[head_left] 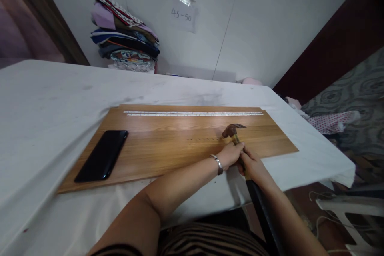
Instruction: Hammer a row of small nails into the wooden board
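A claw hammer point(232, 130) with a rusty head and a long dark handle lies slantwise over the front right of a wooden board point(156, 140), its claw pointing right. My right hand point(251, 165) is wrapped round the handle below the head. My left hand point(230, 154), with a metal bracelet on the wrist, crosses the upper handle; its closed fingertips meet the right thumb. Whatever those fingertips pinch is hidden. Left of the hammer head, a row of small dark nails or marks point(204, 139) runs along the board.
A black phone point(103, 156) lies on the board's left end. Two white measuring strips point(192, 113) run along its back edge. Beneath is a white cloth-covered table point(45, 128). Folded fabrics point(126, 40) are stacked by the wall. A white plastic chair point(351, 208) stands at lower right.
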A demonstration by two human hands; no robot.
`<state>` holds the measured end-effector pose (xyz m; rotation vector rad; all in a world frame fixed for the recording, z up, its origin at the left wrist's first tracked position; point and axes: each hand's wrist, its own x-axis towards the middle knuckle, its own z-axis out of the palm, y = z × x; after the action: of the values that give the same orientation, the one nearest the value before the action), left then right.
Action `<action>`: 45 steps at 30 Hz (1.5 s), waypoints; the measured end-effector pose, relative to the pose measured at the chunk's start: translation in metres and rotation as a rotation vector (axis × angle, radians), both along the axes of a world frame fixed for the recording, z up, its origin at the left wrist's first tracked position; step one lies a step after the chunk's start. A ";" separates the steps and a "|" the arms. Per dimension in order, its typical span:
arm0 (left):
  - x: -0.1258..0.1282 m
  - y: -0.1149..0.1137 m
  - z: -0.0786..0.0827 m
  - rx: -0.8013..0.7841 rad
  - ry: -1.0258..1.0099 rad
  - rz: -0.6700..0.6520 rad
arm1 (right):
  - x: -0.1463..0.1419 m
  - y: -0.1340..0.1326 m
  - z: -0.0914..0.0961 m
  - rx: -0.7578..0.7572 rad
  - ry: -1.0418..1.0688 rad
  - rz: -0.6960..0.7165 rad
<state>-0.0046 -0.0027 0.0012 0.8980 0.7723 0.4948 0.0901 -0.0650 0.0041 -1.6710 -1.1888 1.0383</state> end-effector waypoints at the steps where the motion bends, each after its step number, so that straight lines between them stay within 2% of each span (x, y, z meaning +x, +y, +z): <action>1: 0.000 0.000 -0.001 0.001 -0.001 0.008 | 0.000 0.000 0.000 -0.005 -0.002 -0.001; 10: -0.001 0.000 0.006 -0.006 0.015 -0.016 | 0.003 0.000 -0.002 0.023 -0.012 -0.006; 19: 0.001 0.001 0.000 0.000 0.011 0.008 | 0.002 0.000 -0.001 0.006 0.003 0.014; 25: 0.000 0.001 0.002 -0.017 0.008 -0.037 | 0.001 0.001 0.000 0.008 -0.045 -0.013; 40: 0.001 0.001 0.000 -0.011 0.005 -0.015 | 0.000 0.000 0.000 0.024 0.010 -0.006; 45: -0.002 0.000 0.005 -0.023 0.026 -0.015 | 0.000 0.000 -0.001 0.007 0.015 -0.020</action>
<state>-0.0065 -0.0026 0.0066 0.8903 0.7925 0.4609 0.0897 -0.0649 0.0027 -1.6641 -1.1621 1.0319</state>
